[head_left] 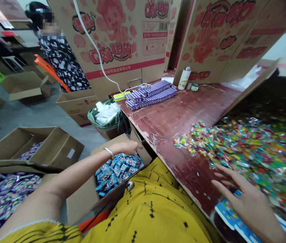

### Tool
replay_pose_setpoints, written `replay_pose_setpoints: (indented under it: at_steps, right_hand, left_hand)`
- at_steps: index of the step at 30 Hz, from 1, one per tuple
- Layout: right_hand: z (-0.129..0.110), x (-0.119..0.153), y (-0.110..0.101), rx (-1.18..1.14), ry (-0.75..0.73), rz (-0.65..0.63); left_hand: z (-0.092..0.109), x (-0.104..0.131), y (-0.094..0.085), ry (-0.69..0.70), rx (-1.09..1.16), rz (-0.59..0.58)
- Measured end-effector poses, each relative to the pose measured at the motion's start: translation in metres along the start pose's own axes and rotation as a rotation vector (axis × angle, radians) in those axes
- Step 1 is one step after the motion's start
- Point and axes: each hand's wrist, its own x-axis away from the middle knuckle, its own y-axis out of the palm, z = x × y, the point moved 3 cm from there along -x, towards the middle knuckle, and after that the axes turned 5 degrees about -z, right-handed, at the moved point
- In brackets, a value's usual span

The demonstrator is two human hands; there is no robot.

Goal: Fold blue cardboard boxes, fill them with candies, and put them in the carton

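My left hand (pixel 128 147), with a pale bracelet at the wrist, hangs over an open cardboard box (pixel 82 204) of small blue packets (pixel 119 170). Its fingers are curled; whether anything is inside them is hidden. On the right, my right hand (pixel 249 199) hovers at the table edge with thumb and fingers apart, close to the heap of wrapped colourful candies (pixel 259 152). Beneath it lie blue printed cartons (pixel 234 219), partly covered by the hand. A bit of blue shows beside the thumb; I cannot tell whether it touches the hand.
Rows of purple packets (pixel 153 94) stand on the red-brown table (pixel 163 118), near a white bottle (pixel 184 78) and small jar (pixel 195 87). Large cartons (pixel 122 37) wall the back. Left are a bin bag (pixel 107 125), boxes of purple packets (pixel 11 192) and a person (pixel 59 57).
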Motion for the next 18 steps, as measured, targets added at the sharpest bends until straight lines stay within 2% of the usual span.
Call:
replay_pose_setpoints:
  at_steps: [2, 5, 8, 11, 14, 18]
  right_hand:
    - [0.008, 0.007, -0.015, 0.036, 0.065, 0.060]
    - [0.024, 0.021, -0.041, 0.163, 0.202, 0.166]
    - [0.042, 0.038, -0.057, 0.246, 0.307, 0.229]
    - [0.061, 0.048, -0.059, 0.325, 0.323, 0.174]
    - [0.077, 0.051, -0.053, 0.420, 0.307, 0.097]
    - [0.082, 0.049, -0.045, 0.518, 0.258, 0.092]
  left_hand:
    - [0.026, -0.005, -0.003, 0.074, 0.018, 0.020]
    - [0.084, -0.015, 0.002, 0.254, 0.045, 0.055]
    - [0.156, -0.025, 0.027, 0.621, 0.083, 0.104]
    - [0.217, -0.032, 0.067, 0.956, 0.001, 0.083]
    - [0.251, -0.042, 0.101, 1.063, -0.130, 0.074]
    - [0.262, -0.054, 0.119, 1.051, -0.231, 0.073]
